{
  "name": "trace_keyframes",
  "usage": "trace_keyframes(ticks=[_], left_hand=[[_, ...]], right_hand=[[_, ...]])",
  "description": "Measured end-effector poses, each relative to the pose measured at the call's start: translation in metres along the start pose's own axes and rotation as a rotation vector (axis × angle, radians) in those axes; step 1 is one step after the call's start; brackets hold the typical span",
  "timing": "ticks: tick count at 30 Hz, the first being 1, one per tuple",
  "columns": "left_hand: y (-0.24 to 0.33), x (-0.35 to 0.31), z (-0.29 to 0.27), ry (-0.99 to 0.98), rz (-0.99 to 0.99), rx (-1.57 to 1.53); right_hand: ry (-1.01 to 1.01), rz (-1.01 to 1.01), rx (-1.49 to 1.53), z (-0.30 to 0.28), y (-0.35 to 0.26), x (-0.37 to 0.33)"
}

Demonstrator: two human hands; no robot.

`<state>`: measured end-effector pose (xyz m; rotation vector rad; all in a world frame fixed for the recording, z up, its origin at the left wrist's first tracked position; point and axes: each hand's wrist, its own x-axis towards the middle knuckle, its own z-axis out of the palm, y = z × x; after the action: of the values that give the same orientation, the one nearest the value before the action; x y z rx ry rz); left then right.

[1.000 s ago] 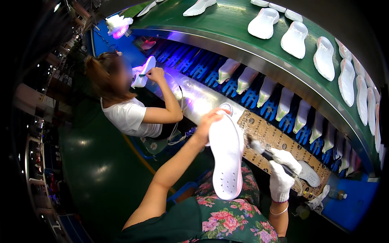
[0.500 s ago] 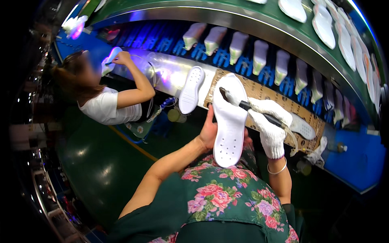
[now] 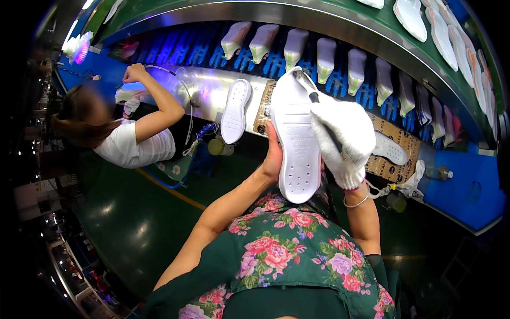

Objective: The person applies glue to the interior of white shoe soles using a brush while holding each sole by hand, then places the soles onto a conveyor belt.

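A white shoe sole point(image 3: 298, 154) with small holes near its lower end stands tilted in front of me. My left hand point(image 3: 273, 158), bare, grips it by its left edge, with fingertips showing at its right edge. My right hand point(image 3: 348, 133), in a white knitted glove, is closed around a brush point(image 3: 304, 82) with a dark handle. The brush's tip lies on the sole's inner side near the top right rim. Most of the handle is hidden by the glove, and a pale tube trails behind the wrist.
Another white sole point(image 3: 235, 111) lies on the metal bench, and a grey one point(image 3: 390, 149) on the cardboard point(image 3: 396, 169). Beyond run blue holders with pale purple shoe parts point(image 3: 325, 58), below a green shelf bearing white soles point(image 3: 410, 20). A co-worker point(image 3: 141, 130) sits at left.
The brush has moved from the left of the sole's upper part to its top right rim, my right hand turning with it. The co-worker's raised hand has moved left.
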<state>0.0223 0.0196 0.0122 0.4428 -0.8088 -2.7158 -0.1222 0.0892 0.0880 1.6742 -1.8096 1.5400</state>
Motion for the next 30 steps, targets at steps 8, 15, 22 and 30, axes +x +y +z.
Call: trace_keyframes(ticks=[8,15,22,30], left_hand=[[0.006,-0.002,-0.011,0.076,0.059,0.095],[0.018,0.006,-0.019,0.013,0.078,0.083],[0.025,0.009,-0.033,0.042,0.14,-0.049],[0.041,0.011,-0.038,0.094,0.112,0.039]], right_hand=[[-0.229,0.139,0.312,0.003,-0.03,-0.013],[-0.181,0.082,0.101,0.016,-0.012,-0.01],[-0.172,0.255,0.432,0.02,-0.016,-0.008],[-0.263,-0.042,0.24,0.032,-0.031,-0.008]])
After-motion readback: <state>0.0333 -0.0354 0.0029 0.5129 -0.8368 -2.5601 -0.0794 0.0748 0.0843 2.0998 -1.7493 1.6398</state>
